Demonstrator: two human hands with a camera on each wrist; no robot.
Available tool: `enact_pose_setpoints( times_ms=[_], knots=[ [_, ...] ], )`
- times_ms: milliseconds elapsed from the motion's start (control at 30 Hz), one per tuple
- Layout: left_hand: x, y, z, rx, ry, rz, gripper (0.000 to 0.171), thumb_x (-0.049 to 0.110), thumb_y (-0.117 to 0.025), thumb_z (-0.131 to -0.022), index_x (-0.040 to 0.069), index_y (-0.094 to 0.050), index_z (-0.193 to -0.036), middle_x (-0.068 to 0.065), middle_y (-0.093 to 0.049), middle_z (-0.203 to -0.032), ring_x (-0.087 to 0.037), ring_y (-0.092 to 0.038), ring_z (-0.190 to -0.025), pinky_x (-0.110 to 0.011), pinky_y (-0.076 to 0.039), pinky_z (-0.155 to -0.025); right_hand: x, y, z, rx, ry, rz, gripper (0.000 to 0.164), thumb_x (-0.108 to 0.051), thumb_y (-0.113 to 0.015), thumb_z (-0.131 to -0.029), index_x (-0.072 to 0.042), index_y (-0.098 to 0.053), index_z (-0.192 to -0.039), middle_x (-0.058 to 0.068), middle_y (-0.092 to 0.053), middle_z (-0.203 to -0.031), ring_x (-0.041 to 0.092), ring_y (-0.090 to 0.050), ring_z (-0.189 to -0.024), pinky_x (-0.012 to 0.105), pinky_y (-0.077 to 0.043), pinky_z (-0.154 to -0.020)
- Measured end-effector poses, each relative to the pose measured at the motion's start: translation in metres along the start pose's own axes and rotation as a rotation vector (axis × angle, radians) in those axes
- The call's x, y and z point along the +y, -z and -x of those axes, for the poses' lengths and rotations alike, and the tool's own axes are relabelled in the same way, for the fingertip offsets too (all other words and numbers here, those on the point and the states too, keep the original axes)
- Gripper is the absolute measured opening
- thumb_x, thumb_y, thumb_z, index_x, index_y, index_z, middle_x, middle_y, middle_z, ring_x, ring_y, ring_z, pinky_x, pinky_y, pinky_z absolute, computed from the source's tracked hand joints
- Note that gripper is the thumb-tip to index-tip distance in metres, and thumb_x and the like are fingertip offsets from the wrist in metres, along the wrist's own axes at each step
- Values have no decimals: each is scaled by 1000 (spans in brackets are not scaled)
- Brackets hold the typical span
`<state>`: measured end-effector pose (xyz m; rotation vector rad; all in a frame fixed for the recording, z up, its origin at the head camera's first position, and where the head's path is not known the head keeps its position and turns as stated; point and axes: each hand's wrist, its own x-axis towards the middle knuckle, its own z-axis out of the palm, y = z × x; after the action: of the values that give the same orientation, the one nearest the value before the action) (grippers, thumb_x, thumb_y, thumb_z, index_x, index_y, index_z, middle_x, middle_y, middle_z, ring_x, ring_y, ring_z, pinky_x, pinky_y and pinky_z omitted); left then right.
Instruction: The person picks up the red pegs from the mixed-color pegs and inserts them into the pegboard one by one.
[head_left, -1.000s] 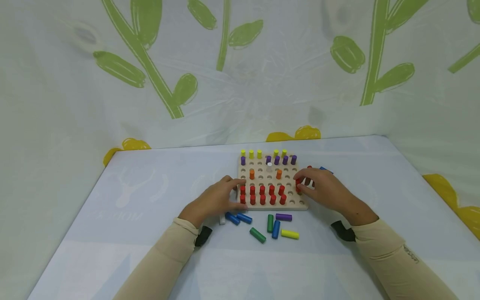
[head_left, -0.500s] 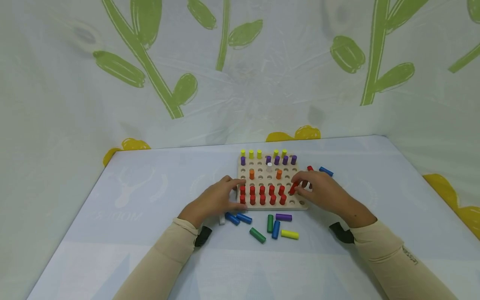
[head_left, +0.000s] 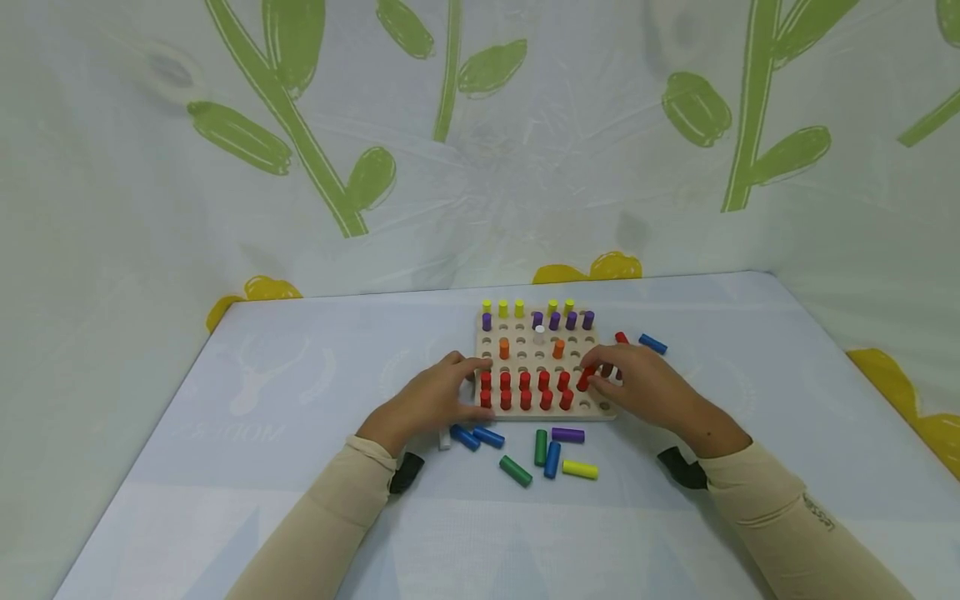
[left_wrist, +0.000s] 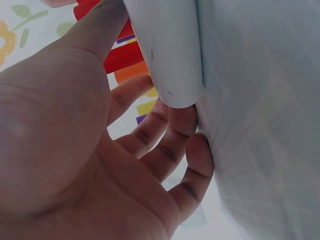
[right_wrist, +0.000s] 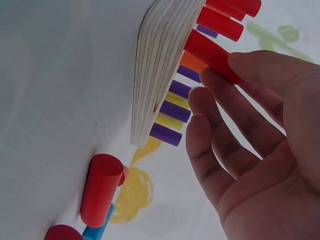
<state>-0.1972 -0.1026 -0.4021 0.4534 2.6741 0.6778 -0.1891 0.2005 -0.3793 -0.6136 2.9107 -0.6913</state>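
A wooden pegboard lies on the table, with coloured pegs standing in some holes. At its left edge my left hand rests, thumb and index finger spread apart and loosely bent. A white peg lies close to that hand's palm in the left wrist view. Over the board's right side, my right hand pinches a red peg between thumb and fingers. The peg tilts slightly, its lower end at the board by the right end of a row of red pegs. The right hand's other fingers curve loosely beside the board.
In front of the board lie loose pegs: green, blue, yellow and purple. Behind my right hand lie a blue peg and several red pegs. A leaf-printed cloth hangs behind the table.
My right hand has moved left with the red peg, from the board's right edge to the end of the red row. The left hand has stayed in place.
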Motion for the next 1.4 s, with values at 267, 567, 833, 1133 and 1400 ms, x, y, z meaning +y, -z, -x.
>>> enact_pose_setpoints(
  times_ms=[267,567,833,1133,1400],
  knots=[
    [0,0,0,6,1,-4,86,50,-82,-77,33,-42,-151,-5,-52,-139,-21,-56,-119,-48,-48,-107,0,-2,0,-20,-18,5,23,-13,-74,-91,-13,-71,-114,-2,-72,-101,16,-62,-92,37,-58,-82],
    [0,-1,0,9,0,2,85,49,-83,-78,33,-43,-151,-4,-52,-139,-21,-56,-119,-48,-48,-107,0,-3,-1,-48,-22,-8,23,-13,-73,-91,-13,-70,-114,-2,-72,-101,14,-62,-91,32,-58,-80],
    [0,-1,0,10,1,4,85,49,-83,-78,32,-43,-151,-4,-52,-137,-21,-57,-117,-47,-49,-106,2,-6,-1,-44,-4,-3,23,-13,-74,-90,-13,-71,-114,-1,-73,-102,13,-63,-89,32,-59,-80],
    [-1,-2,0,7,-9,1,85,49,-82,-78,32,-43,-151,-4,-53,-136,-20,-57,-115,-46,-49,-105,-1,-5,0,-57,11,10,26,-14,-75,-90,-11,-70,-115,-1,-73,-103,12,-63,-88,31,-59,-79],
    [-1,-1,0,13,-4,1,85,48,-83,-78,32,-43,-151,-4,-53,-136,-21,-56,-116,-47,-48,-106,1,-4,0,-47,35,19,28,-13,-75,-89,-12,-70,-117,0,-73,-107,13,-64,-92,34,-59,-82]
  ],
)
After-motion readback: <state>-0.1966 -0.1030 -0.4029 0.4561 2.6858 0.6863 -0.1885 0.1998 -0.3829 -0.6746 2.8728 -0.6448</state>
